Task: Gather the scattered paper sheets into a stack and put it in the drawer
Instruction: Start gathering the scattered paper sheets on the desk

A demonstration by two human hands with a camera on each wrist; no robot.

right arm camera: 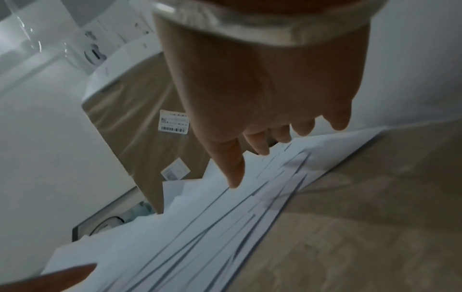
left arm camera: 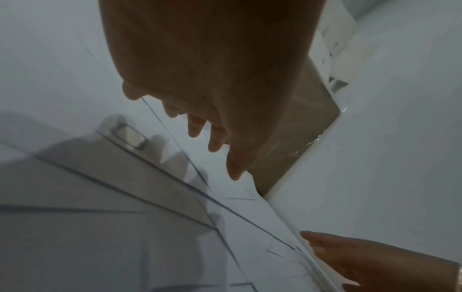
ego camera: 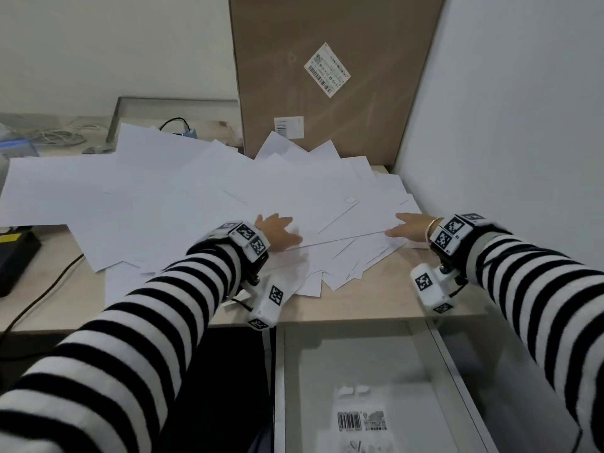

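Several white paper sheets lie fanned and overlapping across the beige desk. My left hand is over the near middle of the sheets with its fingers straight and spread, palm down; the left wrist view shows its fingers casting a shadow on the paper. My right hand lies flat at the right edge of the sheets, fingers straight, with nothing gripped. Below the desk's front edge a white drawer stands pulled out.
A tall cardboard box stands at the back of the desk, and a white wall closes the right side. At the left lie a black device and its cable. A barcoded packet lies in the drawer.
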